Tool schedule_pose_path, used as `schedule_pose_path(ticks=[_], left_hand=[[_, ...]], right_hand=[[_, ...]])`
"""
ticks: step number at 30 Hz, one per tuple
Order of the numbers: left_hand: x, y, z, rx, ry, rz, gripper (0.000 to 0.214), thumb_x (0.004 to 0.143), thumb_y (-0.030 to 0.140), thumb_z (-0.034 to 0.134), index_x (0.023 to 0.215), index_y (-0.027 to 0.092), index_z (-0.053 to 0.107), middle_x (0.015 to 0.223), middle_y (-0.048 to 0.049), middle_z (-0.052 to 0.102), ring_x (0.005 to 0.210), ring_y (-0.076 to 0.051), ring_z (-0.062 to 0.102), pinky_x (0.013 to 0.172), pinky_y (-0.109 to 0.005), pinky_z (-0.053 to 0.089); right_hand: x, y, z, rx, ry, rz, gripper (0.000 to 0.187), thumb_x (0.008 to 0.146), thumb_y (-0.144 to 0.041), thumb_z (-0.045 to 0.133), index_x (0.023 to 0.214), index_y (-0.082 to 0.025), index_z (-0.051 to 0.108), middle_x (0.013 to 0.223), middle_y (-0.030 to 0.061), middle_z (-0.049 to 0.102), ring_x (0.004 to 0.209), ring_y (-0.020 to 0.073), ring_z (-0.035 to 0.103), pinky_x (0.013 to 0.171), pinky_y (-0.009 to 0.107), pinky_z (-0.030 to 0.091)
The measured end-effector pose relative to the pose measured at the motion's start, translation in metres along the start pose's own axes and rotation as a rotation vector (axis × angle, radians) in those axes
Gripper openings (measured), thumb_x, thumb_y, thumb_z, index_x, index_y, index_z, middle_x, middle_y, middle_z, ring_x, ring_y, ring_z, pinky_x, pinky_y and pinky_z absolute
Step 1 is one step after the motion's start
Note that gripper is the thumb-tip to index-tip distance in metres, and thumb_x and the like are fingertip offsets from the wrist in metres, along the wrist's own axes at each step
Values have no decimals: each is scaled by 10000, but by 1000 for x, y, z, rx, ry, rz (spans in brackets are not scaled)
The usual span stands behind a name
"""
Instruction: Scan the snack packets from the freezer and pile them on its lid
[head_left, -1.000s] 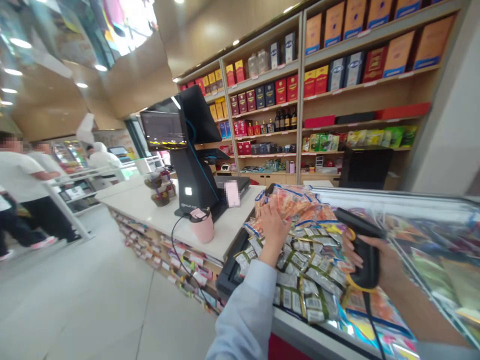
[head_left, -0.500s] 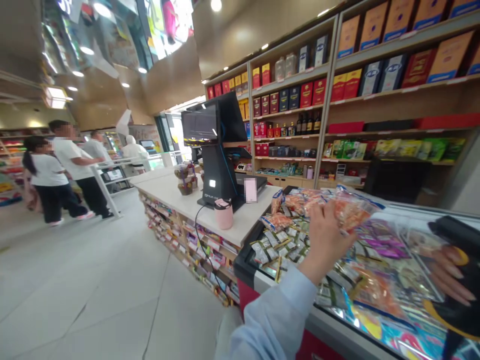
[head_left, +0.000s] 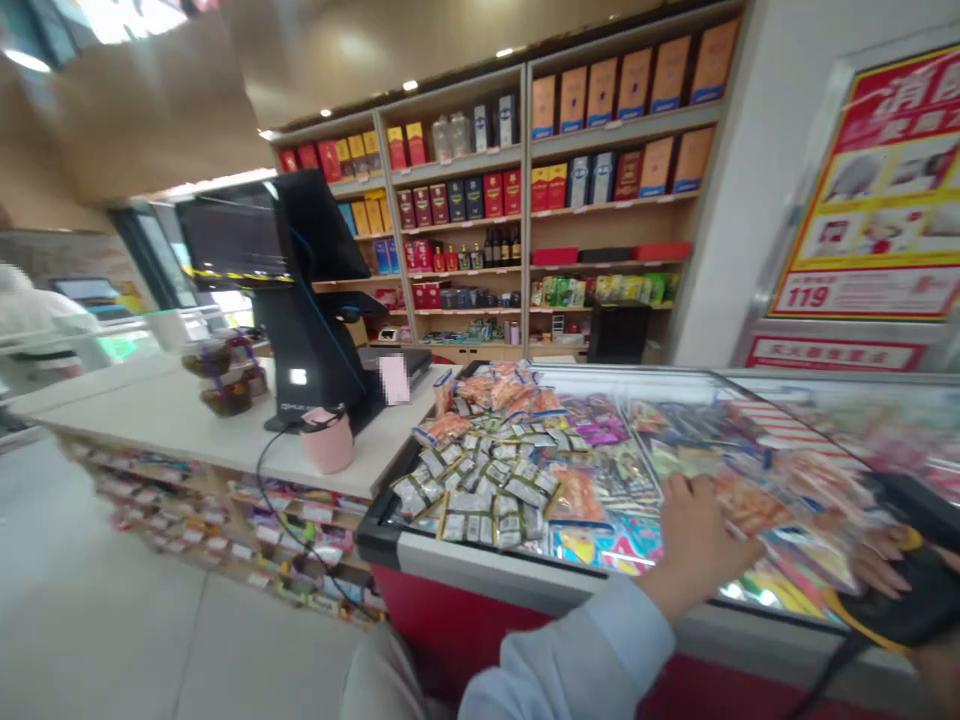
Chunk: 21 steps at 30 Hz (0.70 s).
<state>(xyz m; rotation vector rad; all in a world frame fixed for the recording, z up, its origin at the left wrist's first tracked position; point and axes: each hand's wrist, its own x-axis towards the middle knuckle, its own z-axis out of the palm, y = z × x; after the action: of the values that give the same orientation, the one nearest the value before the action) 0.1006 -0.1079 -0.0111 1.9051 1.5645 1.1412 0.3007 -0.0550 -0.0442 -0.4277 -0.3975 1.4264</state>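
My left hand [head_left: 697, 545] has its fingers and thumb closed on the near edge of a clear bag of orange snacks [head_left: 750, 503], above the glass-topped chest. On the far right, my right hand [head_left: 883, 562] is wrapped round a black and yellow handheld barcode scanner [head_left: 900, 600]. The bag lies between the two hands, left of the scanner. To the left are heaped small silver-and-gold packets [head_left: 487, 490], with more orange snack bags [head_left: 502, 390] behind them. Another orange packet [head_left: 577, 495] rests beside the silver ones.
The red-sided glass-topped chest [head_left: 480, 600] stands in front of me. Left of it, a white counter [head_left: 150, 400] carries a black checkout terminal [head_left: 307, 300], a pink cup [head_left: 328, 440] and stacked containers [head_left: 225, 375]. Shelves of boxes [head_left: 480, 200] line the back; a cable hangs down the counter front.
My left hand has carried the orange snack bag rightward and lower, from the heap towards the scanner. The view has swung right, bringing a red wall poster into sight.
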Motion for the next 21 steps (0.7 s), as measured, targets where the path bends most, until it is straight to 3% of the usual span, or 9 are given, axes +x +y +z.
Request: schedule_pose_path(ticks=[3,8,14,21], left_hand=[[13,-4,40,31,-14,74,677,667,350,717,1261,168,450,1212,-122,469,1173,-273,443,1008,-398,439],[21,-18,78,196,-60,251,861,697,456,689,1410,178,295,1346,-158,417,1272,-315,388,1059,-481,382],[14,-22,83,300,-82,379,994,722,539,639,1500,191,128,1553,-176,190,1453,-361,105,1134,-559,265],[9,-16,81,385,-6,335,931,718,586,631,1494,330,185,1566,-101,206,1419,-423,155,1041,-652,325]], right_hand=[[-25,-19,-8,-171,-3,-137,194,568,-202,550,760,-221,532,660,29,411,391,90,384,269,255,376],[-18,-18,-12,-173,88,-156,163,557,-210,523,712,-162,507,632,7,427,417,77,393,331,208,415],[-15,-16,-22,-91,80,-161,186,603,-226,543,765,-169,474,658,-15,425,440,76,385,367,190,411],[-22,-18,-23,-49,85,-211,150,592,-211,523,731,-170,485,651,-20,389,450,68,335,366,171,394]])
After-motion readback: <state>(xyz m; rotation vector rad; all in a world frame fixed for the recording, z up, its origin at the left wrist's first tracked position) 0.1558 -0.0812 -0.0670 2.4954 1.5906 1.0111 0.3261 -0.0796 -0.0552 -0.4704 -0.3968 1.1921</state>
